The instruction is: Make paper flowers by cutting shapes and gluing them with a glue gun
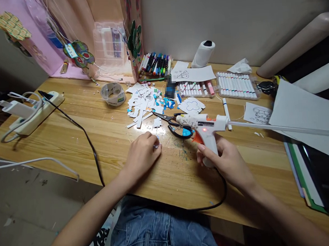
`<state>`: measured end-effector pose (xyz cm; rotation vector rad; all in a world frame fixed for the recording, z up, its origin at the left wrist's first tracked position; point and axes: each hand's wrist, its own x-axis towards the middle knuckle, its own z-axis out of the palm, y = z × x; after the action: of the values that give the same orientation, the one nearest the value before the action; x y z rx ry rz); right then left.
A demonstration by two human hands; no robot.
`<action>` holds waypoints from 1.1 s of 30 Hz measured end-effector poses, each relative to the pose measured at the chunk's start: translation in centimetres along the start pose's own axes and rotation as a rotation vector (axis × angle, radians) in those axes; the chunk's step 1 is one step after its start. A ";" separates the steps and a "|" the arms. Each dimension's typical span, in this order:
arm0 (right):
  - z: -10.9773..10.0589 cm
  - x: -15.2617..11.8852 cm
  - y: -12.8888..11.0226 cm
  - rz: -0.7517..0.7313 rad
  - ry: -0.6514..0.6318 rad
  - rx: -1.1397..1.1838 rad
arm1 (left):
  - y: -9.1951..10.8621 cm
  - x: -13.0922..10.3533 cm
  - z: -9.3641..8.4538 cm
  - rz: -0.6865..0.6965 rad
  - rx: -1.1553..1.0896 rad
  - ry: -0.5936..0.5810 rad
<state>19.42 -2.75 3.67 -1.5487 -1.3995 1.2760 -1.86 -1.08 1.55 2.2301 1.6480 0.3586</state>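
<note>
Jeans [165, 225] are at the front edge of the tabletop [170, 178]. Near this edge, the right hand [229, 160] holds a glue gun [208, 137] firmly; the left hand [142, 152] is curled, its grip I cannot tell.

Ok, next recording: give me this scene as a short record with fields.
Left hand: on the desk, fingers curled at a small piece, mostly hidden
Right hand: grips the white glue gun
Gun details: red light lit, clear stick out the back
Near the gun: black-handled scissors, paper scraps
Left side: tape roll, power strip
Far side: boxed marker set
</note>
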 end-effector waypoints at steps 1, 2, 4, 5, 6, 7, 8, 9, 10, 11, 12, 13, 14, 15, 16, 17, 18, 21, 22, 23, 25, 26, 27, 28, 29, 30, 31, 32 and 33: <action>-0.2 -0.1 0.0 0.003 -0.016 -0.037 | 0.1 -0.1 0.0 -0.010 0.011 0.000; -0.3 -0.2 0.0 0.001 -0.029 -0.076 | 0.2 -0.2 0.0 -0.018 0.020 0.000; -0.6 -0.5 -0.1 -0.005 -0.058 -0.165 | 0.3 -0.3 0.1 -0.026 0.025 0.002; -0.7 -0.6 -0.2 -0.005 -0.078 -0.212 | 0.2 -0.3 0.1 -0.028 0.021 0.005; -0.8 -0.8 -0.2 0.000 -0.107 -0.257 | 0.2 -0.3 0.2 -0.027 0.011 0.010; -0.8 -1.0 -0.2 0.008 -0.139 -0.292 | 0.1 -0.4 0.2 -0.024 -0.003 0.017; -0.8 -1.1 -0.2 0.019 -0.171 -0.315 | -0.1 -0.3 0.2 -0.024 -0.020 0.026; -0.7 -1.3 -0.1 0.030 -0.203 -0.325 | -0.2 -0.3 0.2 -0.025 -0.039 0.034; -0.6 -1.4 0.1 0.041 -0.230 -0.322 | -0.3 -0.3 0.2 -0.029 -0.060 0.040; -0.5 -1.6 0.3 0.056 -0.253 -0.312 | -0.5 -0.2 0.2 -0.037 -0.085 0.046; -0.3 -1.7 0.4 0.074 -0.273 -0.298 | -0.6 -0.2 0.2 -0.046 -0.111 0.050; -0.2 -1.7 0.6 0.094 -0.291 -0.282 | -0.7 -0.1 0.2 -0.056 -0.140 0.054; -0.1 -1.8 0.7 0.116 -0.308 -0.270 | -0.8 -0.1 0.2 -0.063 -0.172 0.059; 0.0 -1.8 0.7 0.134 -0.321 -0.261 | -0.9 0.0 0.3 -0.066 -0.207 0.067; 0.1 -1.7 0.7 0.149 -0.332 -0.254 | -1.0 0.0 0.4 -0.067 -0.242 0.077; 0.2 -1.7 0.6 0.160 -0.340 -0.253 | -1.2 0.0 0.5 -0.066 -0.274 0.089; 0.2 -1.7 0.6 0.166 -0.343 -0.254 | -1.3 0.1 0.6 -0.064 -0.300 0.098; 0.3 -1.5 0.4 0.176 -0.339 -0.257 | -1.7 0.2 0.9 -0.061 -0.337 0.117; 0.3 -1.5 0.5 0.182 -0.343 -0.250 | -1.8 0.2 0.9 -0.059 -0.344 0.119; 0.3 -1.5 0.5 0.186 -0.349 -0.240 | -1.9 0.3 1.0 -0.057 -0.352 0.119; 0.2 -1.5 0.6 0.192 -0.369 -0.215 | -2.0 0.3 0.9 -0.051 -0.366 0.115; 0.2 -1.5 0.6 0.193 -0.378 -0.208 | -2.0 0.3 0.9 -0.051 -0.370 0.111; 0.1 -1.5 0.6 0.193 -0.382 -0.209 | -2.0 0.4 0.8 -0.052 -0.373 0.107; 0.0 -1.5 0.6 0.194 -0.382 -0.216 | -2.1 0.4 0.8 -0.055 -0.374 0.105; -0.1 -1.5 0.5 0.194 -0.378 -0.226 | -2.1 0.4 0.8 -0.059 -0.376 0.103; -0.2 -1.5 0.5 0.191 -0.371 -0.237 | -2.1 0.4 0.7 -0.061 -0.380 0.098; -0.3 -1.5 0.4 0.186 -0.363 -0.246 | -2.2 0.4 0.7 -0.059 -0.383 0.094; -0.3 -1.5 0.3 0.177 -0.357 -0.251 | -2.3 0.4 0.7 -0.054 -0.384 0.090; -0.3 -1.5 0.3 0.169 -0.355 -0.253 | -2.3 0.4 0.7 -0.048 -0.383 0.084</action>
<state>19.92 -4.21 3.83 -1.6947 -1.7375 1.5854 -3.47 -0.14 -0.05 1.9105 1.5184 0.7000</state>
